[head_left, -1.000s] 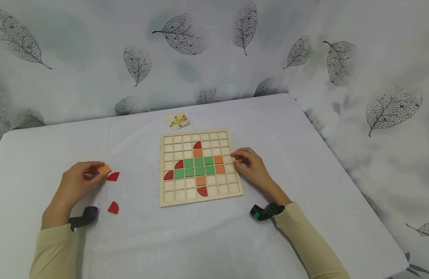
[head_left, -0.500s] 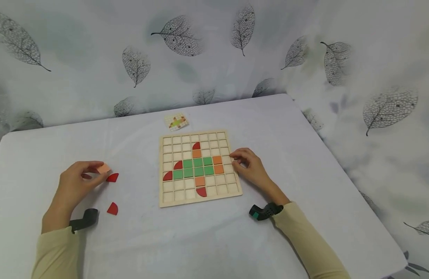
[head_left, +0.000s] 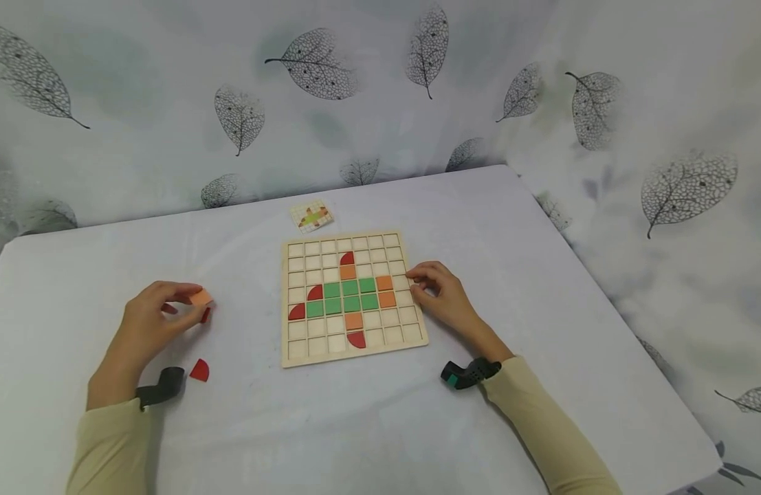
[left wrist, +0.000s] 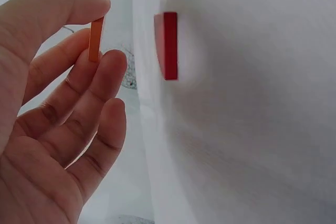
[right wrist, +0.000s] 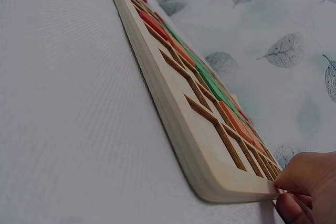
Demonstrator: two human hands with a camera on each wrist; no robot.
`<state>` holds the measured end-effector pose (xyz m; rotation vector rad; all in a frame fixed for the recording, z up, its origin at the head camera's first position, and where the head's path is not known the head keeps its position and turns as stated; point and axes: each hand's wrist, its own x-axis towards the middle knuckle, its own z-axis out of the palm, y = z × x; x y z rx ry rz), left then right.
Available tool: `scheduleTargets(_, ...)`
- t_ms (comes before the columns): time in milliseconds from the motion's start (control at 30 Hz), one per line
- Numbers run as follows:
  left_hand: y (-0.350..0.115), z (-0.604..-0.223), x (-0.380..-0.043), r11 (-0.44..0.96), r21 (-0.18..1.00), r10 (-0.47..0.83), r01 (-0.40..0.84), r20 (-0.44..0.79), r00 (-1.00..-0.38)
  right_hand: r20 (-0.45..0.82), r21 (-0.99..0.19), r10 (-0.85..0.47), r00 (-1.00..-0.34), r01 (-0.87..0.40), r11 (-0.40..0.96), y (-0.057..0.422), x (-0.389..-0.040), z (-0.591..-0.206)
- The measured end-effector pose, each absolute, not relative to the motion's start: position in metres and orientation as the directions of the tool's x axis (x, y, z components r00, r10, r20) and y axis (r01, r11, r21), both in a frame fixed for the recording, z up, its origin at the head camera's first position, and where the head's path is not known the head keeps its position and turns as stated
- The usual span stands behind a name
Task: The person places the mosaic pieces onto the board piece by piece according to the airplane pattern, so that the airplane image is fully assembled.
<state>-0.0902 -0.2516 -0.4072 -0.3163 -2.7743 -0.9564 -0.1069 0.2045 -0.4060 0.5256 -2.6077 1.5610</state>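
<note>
My left hand (head_left: 146, 320) is over the left part of the table, pinching an orange square tile (left wrist: 96, 38) between thumb and fingertips. Just beneath it lies a red quarter-circle tile (left wrist: 169, 45), partly hidden by the hand in the head view. Another red quarter-circle tile (head_left: 200, 370) lies nearer the front. A wooden grid board (head_left: 293, 350) rests mid-table, bearing green squares (head_left: 351, 303), orange squares (head_left: 386, 299) and red quarter-circles (head_left: 356, 339) in its cells. At the board's right edge, my right hand (head_left: 442, 295) holds the rim with thumb and curled fingers.
Behind the board lies a small pattern card (head_left: 312, 216) with a similar coloured grid picture. A white cloth covers the table (head_left: 541, 309), and a leaf-print curtain (head_left: 380, 89) hangs along its back and right side.
My left hand has moved a little to the right with the orange tile, now covering part of the red tile beneath. My right hand has stayed at the board's edge.
</note>
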Motion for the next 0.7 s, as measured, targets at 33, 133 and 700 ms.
scheduleTargets(33, -0.250, -0.407, -0.090, 0.767, 0.579, 0.145, 0.275, 0.260, -0.954, 0.222, -0.846, -0.260, -0.940, -0.318, 0.428, 0.204, -0.107, -0.406)
scheduleTargets(133, -0.245, -0.403, -0.090, 0.756, 0.575, 0.169, 0.314, 0.293, -0.941, 0.224, -0.846, -0.262, -0.939, -0.320, 0.426, 0.204, -0.108, -0.406)
scheduleTargets(700, -0.214, -0.370, -0.090, 0.687, 0.534, 0.249, 0.493, 0.464, -0.850, 0.210, -0.843, -0.242, -0.947, -0.301, 0.446, 0.211, -0.119, -0.434)
